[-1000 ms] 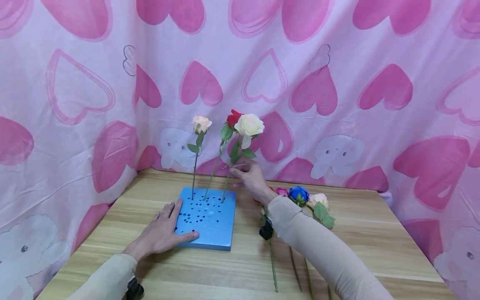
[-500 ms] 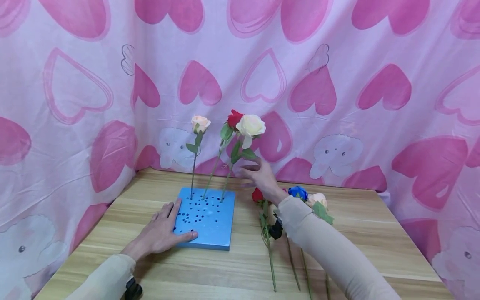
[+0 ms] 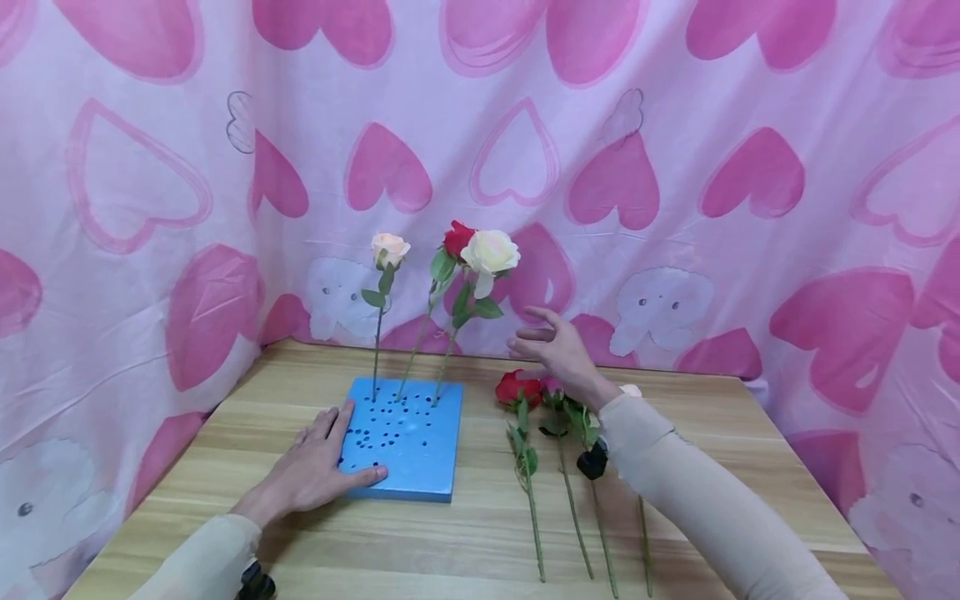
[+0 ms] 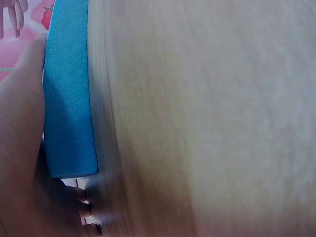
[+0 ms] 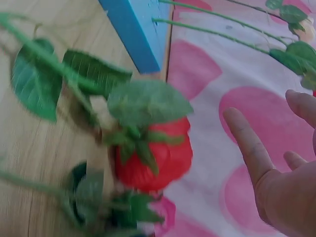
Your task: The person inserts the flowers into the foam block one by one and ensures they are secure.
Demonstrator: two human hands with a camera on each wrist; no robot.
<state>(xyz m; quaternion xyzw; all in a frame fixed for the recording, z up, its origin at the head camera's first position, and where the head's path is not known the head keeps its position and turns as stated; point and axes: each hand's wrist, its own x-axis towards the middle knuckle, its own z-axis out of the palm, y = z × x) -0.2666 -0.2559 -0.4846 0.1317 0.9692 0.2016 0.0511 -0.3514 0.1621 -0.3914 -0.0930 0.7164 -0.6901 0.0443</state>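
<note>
A blue foam block [image 3: 423,467] full of small holes lies on the table. My left hand [image 3: 315,458] rests against its left side with straight fingers, thumb laid over its top. Three artificial roses stand in the rear holes: a peach rose [image 3: 390,249], a red rose [image 3: 455,240] leaning slightly right and a white rose [image 3: 491,252] partly in front of it. To their right my right hand [image 3: 561,352] is in the air, fingers spread and holding nothing. Just below it a second red rose [image 5: 155,160] lies with its stem toward me.
Several more roses lie right of the block, their stems [image 3: 573,517] pointing toward the front edge; my right forearm [image 3: 712,492] covers some blooms. A pink heart-patterned curtain [image 3: 420,75] hangs close behind and beside the wooden table [image 3: 300,550].
My right hand has let go of the white rose's stem and drawn away to the right, uncovering the lying red rose. The white rose stays upright; my left hand stays on the block.
</note>
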